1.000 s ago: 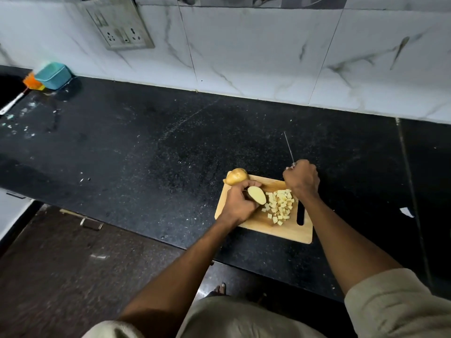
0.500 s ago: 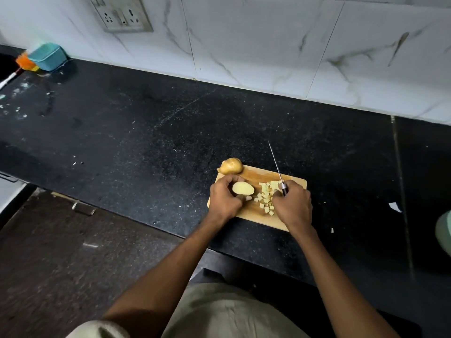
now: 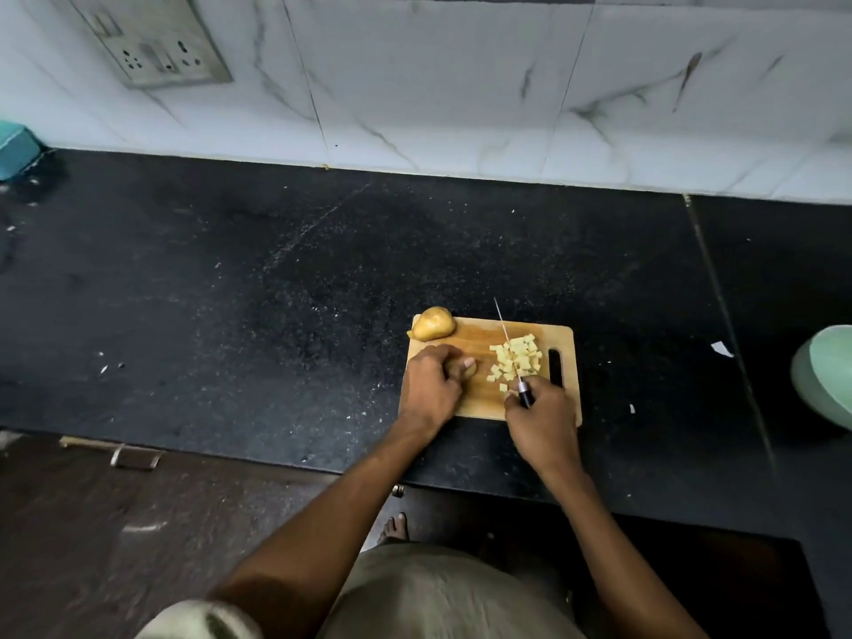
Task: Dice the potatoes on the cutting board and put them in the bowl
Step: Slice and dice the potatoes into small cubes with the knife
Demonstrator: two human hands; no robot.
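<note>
A wooden cutting board lies on the black counter. My left hand curls over a potato half on the board; most of it is hidden under my fingers. My right hand grips the black handle of a knife, whose thin blade points away from me beside a pile of potato dice. A whole unpeeled potato sits at the board's far left corner. A pale green bowl shows at the right edge of the view.
The black counter stretches left and back to a marble-tiled wall with a socket plate. A teal container stands at the far left. A white scrap lies between board and bowl. The counter's front edge runs just below the board.
My left hand has laid the potato half down on the board and now covers it. The knife has moved from the left of the dice pile to lie over it. The view has shifted right.
</note>
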